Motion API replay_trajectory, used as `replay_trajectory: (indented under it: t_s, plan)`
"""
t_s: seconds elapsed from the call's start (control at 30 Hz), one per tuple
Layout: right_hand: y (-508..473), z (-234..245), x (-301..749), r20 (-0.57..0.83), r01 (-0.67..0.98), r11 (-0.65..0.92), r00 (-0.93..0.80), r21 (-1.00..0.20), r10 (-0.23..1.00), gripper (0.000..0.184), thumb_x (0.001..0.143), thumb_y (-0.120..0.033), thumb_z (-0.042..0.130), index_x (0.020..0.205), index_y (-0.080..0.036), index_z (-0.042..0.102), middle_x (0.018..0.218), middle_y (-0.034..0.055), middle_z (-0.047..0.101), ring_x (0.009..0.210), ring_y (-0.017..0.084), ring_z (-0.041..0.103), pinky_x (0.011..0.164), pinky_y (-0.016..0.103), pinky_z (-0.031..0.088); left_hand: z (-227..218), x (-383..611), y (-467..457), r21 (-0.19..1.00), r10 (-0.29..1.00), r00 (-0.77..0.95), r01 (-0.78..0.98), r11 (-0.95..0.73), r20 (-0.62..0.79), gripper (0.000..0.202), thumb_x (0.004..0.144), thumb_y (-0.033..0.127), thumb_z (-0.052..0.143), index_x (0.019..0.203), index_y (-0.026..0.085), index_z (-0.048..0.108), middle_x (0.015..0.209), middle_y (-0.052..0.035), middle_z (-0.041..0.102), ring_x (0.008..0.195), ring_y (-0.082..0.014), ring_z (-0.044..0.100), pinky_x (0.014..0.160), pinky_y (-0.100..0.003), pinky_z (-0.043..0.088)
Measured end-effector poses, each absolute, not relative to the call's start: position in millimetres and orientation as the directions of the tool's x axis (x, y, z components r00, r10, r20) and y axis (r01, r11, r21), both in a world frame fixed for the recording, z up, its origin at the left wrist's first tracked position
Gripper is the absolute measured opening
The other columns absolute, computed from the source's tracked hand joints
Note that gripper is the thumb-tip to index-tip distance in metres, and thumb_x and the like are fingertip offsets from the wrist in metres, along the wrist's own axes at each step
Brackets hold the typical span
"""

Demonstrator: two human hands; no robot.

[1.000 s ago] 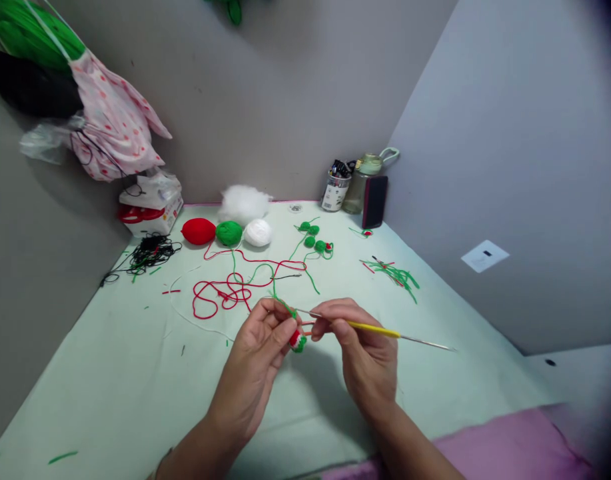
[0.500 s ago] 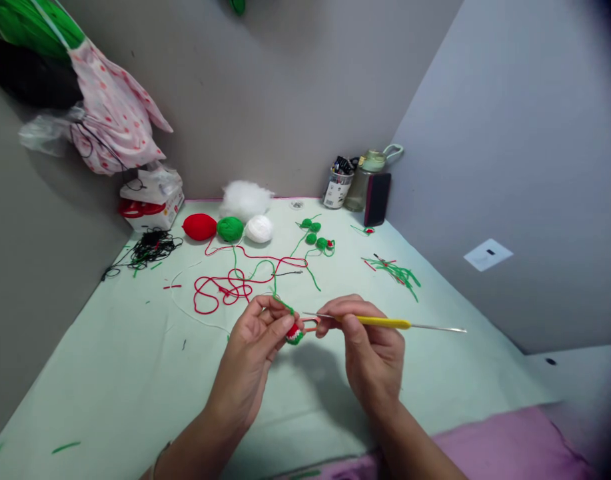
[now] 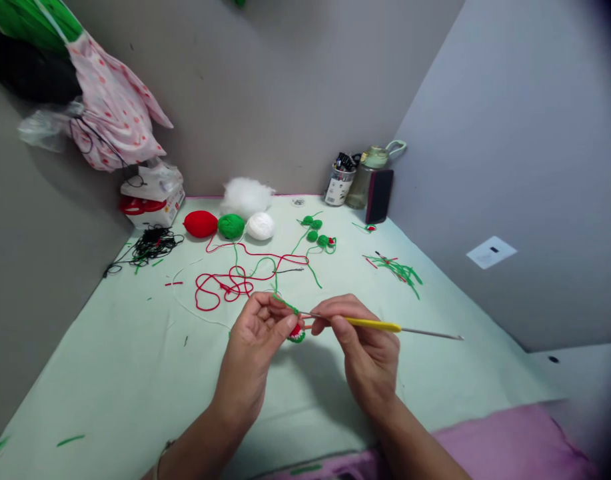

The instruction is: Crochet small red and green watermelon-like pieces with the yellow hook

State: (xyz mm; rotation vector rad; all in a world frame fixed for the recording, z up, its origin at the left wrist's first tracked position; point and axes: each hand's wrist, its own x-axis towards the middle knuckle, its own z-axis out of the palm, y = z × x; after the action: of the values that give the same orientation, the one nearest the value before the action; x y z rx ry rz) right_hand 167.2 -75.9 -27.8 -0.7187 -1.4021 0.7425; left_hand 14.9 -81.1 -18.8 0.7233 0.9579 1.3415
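My left hand [image 3: 258, 340] pinches a small red, white and green crochet piece [image 3: 296, 331] above the pale green table [image 3: 110, 373]. A green yarn strand [image 3: 275, 277] runs from the piece back toward the yarn balls. My right hand [image 3: 358, 340] grips a yellow-handled crochet hook [image 3: 380, 325], its metal tip at the piece and its tail pointing right. Both hands are closed, fingertips nearly touching.
Red [image 3: 200, 224], green [image 3: 230, 226] and white [image 3: 260, 226] yarn balls lie at the back with white stuffing [image 3: 246, 197]. Loose red yarn [image 3: 225, 287], small green crochet pieces [image 3: 316, 233], green scraps [image 3: 398, 270], black thread [image 3: 150, 243], a pen cup [image 3: 338, 183], a bottle [image 3: 368, 175], a box [image 3: 152, 203].
The hook's tip has come back leftward to the crochet piece, and the hook's tail has dipped slightly. The left hand keeps its pinch on the piece.
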Motion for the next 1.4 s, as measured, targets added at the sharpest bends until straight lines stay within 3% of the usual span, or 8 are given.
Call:
replay_trajectory:
  t_s: [0.3,0.47,0.63,0.77,1.0,1.1,1.2,1.4]
  plan:
    - [-73,-27,168,0.514,-0.069,0.512,0.000,-0.856,0.858,0.017,0.103,-0.024,0.065,0.100,-0.024,0.081,0.086,0.0037,0.075,0.074,0.016,0.069,0.068,0.030,0.059,-22,14,-80,0.911,0.991,-0.015,-0.395,0.117,-0.134,0.022,0.082,0.021,0.087,0.094,0.021,0.068,0.079,0.0051,0.070,0.076,-0.0093,0.066,0.076,-0.019,0.052]
    - [-71,-26,169,0.489,-0.067,0.488,0.001,-0.870,0.872,0.017,0.102,-0.027,0.066,0.095,-0.023,0.082,0.084,0.0034,0.074,0.072,0.015,0.068,0.066,0.028,0.058,-21,13,-79,0.891,0.986,0.031,-0.426,0.159,-0.162,0.029,0.079,0.022,0.089,0.099,0.021,0.068,0.079,0.0029,0.074,0.073,-0.0115,0.069,0.061,-0.018,0.051]
    - [-71,-25,168,0.497,-0.042,0.498,0.016,-0.866,0.867,0.018,0.102,-0.028,0.067,0.093,-0.022,0.082,0.083,0.0051,0.076,0.074,0.017,0.069,0.066,0.030,0.059,-21,15,-81,0.870,0.984,0.046,-0.460,0.175,-0.173,0.022,0.086,0.029,0.086,0.101,0.020,0.072,0.084,0.0007,0.077,0.076,-0.0106,0.073,0.079,-0.021,0.059]
    - [-71,-23,168,0.502,-0.036,0.502,0.008,-0.864,0.865,0.018,0.102,-0.027,0.066,0.093,-0.023,0.082,0.084,0.0050,0.077,0.075,0.018,0.070,0.066,0.031,0.058,-18,16,-81,0.886,0.988,-0.027,-0.447,0.125,-0.153,0.020,0.089,0.035,0.083,0.085,0.019,0.072,0.096,0.0004,0.071,0.077,-0.0101,0.073,0.075,-0.020,0.061]
    - [-78,-30,168,0.621,0.136,0.618,-0.021,-0.774,0.783,0.023,0.101,-0.016,0.065,0.108,-0.029,0.082,0.093,0.0056,0.078,0.085,0.020,0.072,0.073,0.033,0.059,-18,20,-86,0.915,0.991,-0.095,-0.401,0.047,-0.092,0.026,0.096,0.044,0.074,0.086,0.022,0.064,0.117,-0.0008,0.068,0.082,-0.0112,0.072,0.076,-0.024,0.062]
    - [-84,-39,169,0.725,0.327,0.700,-0.062,-0.635,0.686,0.042,0.097,-0.007,0.068,0.126,-0.036,0.078,0.106,0.0065,0.078,0.091,0.021,0.072,0.077,0.036,0.060,-19,22,-87,0.890,0.992,-0.059,-0.451,0.073,-0.111,0.023,0.097,0.041,0.074,0.088,0.022,0.064,0.106,0.0001,0.069,0.083,-0.0109,0.069,0.077,-0.022,0.059]
    - [-86,-42,169,0.781,0.354,0.758,-0.110,-0.547,0.615,0.052,0.095,-0.005,0.070,0.134,-0.039,0.074,0.111,0.0060,0.080,0.094,0.023,0.072,0.079,0.038,0.060,-18,22,-87,0.848,0.988,-0.001,-0.512,0.133,-0.156,0.022,0.097,0.039,0.075,0.087,0.022,0.063,0.085,0.0026,0.066,0.076,-0.0101,0.064,0.073,-0.019,0.055]
    - [-81,-27,168,0.683,0.118,0.683,-0.047,-0.721,0.729,0.028,0.100,-0.016,0.068,0.115,-0.033,0.083,0.099,0.0068,0.081,0.083,0.020,0.075,0.069,0.033,0.062,-9,21,-87,0.809,0.975,0.049,-0.550,0.206,-0.215,0.029,0.092,0.044,0.079,0.086,0.022,0.062,0.073,0.0032,0.065,0.067,-0.0107,0.058,0.067,-0.021,0.053]
